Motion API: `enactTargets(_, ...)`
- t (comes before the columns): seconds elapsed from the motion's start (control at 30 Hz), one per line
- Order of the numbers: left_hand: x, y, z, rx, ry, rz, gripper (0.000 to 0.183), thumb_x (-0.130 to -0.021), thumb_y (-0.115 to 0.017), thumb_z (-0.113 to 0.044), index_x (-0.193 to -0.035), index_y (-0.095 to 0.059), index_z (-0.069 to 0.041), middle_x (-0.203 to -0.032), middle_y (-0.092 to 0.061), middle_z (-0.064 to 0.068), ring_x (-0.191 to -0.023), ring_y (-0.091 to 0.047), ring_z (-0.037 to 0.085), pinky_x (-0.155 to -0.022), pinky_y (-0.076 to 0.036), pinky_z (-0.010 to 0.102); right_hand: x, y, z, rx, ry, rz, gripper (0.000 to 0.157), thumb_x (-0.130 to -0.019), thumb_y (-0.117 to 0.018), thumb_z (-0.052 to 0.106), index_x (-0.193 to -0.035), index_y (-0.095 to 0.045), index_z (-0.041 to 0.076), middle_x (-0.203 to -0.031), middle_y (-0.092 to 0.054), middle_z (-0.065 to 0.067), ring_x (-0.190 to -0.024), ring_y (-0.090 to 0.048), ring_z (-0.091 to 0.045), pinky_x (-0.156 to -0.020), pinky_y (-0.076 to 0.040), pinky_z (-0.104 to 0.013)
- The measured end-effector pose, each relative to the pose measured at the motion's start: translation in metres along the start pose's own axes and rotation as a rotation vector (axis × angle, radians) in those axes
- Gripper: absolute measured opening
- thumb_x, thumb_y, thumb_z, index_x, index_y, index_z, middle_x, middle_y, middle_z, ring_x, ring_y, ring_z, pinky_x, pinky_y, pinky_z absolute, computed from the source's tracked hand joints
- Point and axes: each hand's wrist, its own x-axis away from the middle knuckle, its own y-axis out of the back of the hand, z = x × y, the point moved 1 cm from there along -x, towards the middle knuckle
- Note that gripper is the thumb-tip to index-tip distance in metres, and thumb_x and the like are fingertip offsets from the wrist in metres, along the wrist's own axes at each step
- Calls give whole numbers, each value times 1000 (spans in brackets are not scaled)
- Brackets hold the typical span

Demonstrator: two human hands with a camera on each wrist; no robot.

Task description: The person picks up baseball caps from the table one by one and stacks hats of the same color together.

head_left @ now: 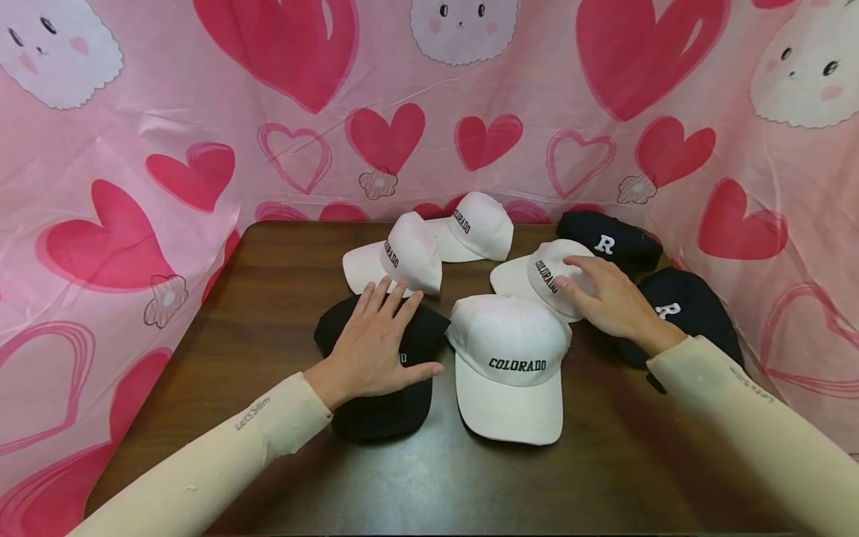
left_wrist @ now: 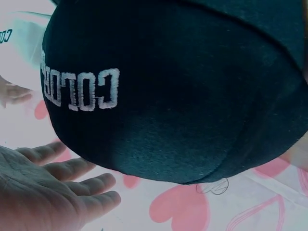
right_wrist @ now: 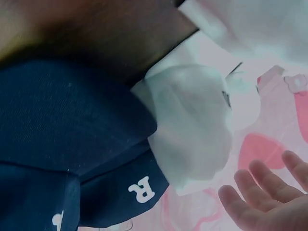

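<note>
The left hand [head_left: 376, 343] is lying flat, fingers straight and slightly spread, on the crown of a black cap [head_left: 382, 373] at the near left of the group; it is pressing down on the fabric without curling round it. In the left wrist view the palm [left_wrist: 48, 192] is showing open below the same black cap [left_wrist: 183, 91], whose white embroidered lettering is reading upside down.

The right hand [head_left: 607, 298] is resting with relaxed, extended fingers on the crown of a white cap [head_left: 543, 276] toward the right, its fingertips touching the top panel rather than gripping it. The right wrist view is showing the open fingers [right_wrist: 269, 192] just beside that white cap [right_wrist: 192, 130], with a dark cap marked R [right_wrist: 72, 144] lying next to it.

Between the two hands a white cap lettered COLORADO [head_left: 510, 365] is sitting with its brim pointing toward the person, touching the black cap on one side and lying just beside the right hand's cap on the other. Behind the left hand two more white caps [head_left: 403, 261] [head_left: 473, 227] are lying close together. Behind and to the right of the right hand, two dark caps with a white R [head_left: 614, 242] [head_left: 684, 309] are sitting near the desk's edge.

All the caps are lying on a dark wooden desk [head_left: 268, 298], which a pink cloth printed with hearts [head_left: 134, 186] is surrounding on three sides.
</note>
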Motion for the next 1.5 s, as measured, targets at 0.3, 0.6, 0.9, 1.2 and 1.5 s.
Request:
enactTargets(0.3,-6,-1,-7,11,-21,-25,107,-84,-52,-84,-158,-37,-9,-163,-32,21,-153,-18,42,-126,-5,54,-11,8,-11,90,-77,6,73,-101,-53,57,-147,-48,1,-149,-46,-29,-139,-36,-51,-111,-26,-74)
enactTargets(0.6,-15,-2,-14,9,-44,-54,106,-83,-54,-83,-158,-39,-9,-159,-38,20,-151,-23,43,-125,-10,56,-20,12,-19,127,-116,0,75,-101,-53,57,-148,-46,-2,-147,-45,-32,-136,-37,-54,-108,-28,-76)
enactTargets(0.9,-20,-4,-19,11,-45,-16,107,-83,-52,-84,-158,-37,-10,-162,-35,18,-151,-23,42,-125,-9,56,-30,14,-28,153,-175,48,75,-104,-47,54,-146,-43,-8,-139,-50,-37,-126,-42,-57,-107,-29,-76)
enactTargets(1.2,-21,-6,-21,2,-40,-1,107,-83,-50,-86,-159,-37,-11,-162,-34,17,-152,-20,39,-125,-9,55,-41,16,-33,168,-309,177,88,-103,-42,60,-151,-29,-13,-143,-43,-41,-130,-32,-64,-106,-21,-78)
enactTargets(1.5,-19,-7,-22,4,-44,-7,108,-83,-50,-86,-158,-37,-10,-162,-34,17,-153,-19,39,-125,-8,55,-49,13,-42,114,-405,281,89,-106,-32,57,-152,-20,-18,-151,-28,-44,-137,-29,-62,-109,-14,-79)
